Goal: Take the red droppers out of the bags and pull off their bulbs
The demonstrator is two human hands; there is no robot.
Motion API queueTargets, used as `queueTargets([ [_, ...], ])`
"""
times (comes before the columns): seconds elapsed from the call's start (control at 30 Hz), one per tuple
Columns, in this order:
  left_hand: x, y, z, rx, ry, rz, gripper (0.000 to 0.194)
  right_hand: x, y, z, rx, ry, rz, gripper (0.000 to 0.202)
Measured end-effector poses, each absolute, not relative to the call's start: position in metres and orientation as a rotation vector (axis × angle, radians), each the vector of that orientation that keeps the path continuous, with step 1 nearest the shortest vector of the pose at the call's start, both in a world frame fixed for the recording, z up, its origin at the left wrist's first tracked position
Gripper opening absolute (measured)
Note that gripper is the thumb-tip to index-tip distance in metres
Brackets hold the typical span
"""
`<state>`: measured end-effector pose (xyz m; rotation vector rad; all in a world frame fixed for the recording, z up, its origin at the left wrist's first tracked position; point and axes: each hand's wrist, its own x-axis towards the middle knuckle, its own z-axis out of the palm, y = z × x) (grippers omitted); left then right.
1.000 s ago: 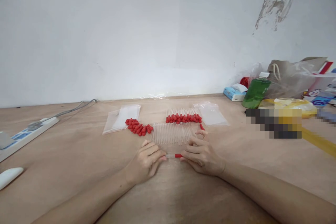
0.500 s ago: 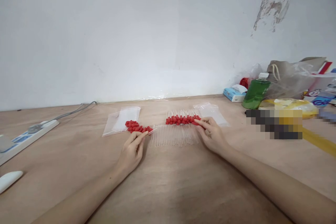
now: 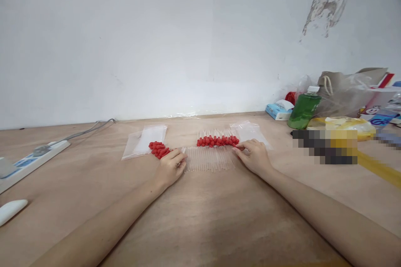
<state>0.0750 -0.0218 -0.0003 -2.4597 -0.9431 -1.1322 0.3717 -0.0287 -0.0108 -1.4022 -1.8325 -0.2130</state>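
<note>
Clear thin tubes (image 3: 209,160) lie side by side in a row on the wooden table. Along their far ends runs a band of red pieces (image 3: 216,141), with more pale sticks beyond it. My left hand (image 3: 171,167) is closed at the row's left end, its fingertips pinched at the tubes; what they grip is too small to make out. Behind that hand lies a smaller pile of red pieces (image 3: 158,149). My right hand (image 3: 255,156) is closed at the right end of the red band, thumb and forefinger together; anything between them is hidden.
Clear plastic bags lie at the left (image 3: 150,139) and right (image 3: 250,132). A power strip (image 3: 31,164) and a white object (image 3: 11,212) are far left. At right stand a tissue pack (image 3: 278,111), a green bottle (image 3: 303,109) and yellow packaging (image 3: 351,127).
My left hand has moved right, from the smaller red pile to the tubes' left end, and the stick it held no longer shows. My right hand has shifted only slightly.
</note>
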Motion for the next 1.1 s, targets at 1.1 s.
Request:
queueTargets([
  [1.1,0.105,0.036,0.038,-2.818,-1.355,-0.7,0.023,0.37,-0.033,-0.012,-1.409,-1.911,-0.052,0.025],
])
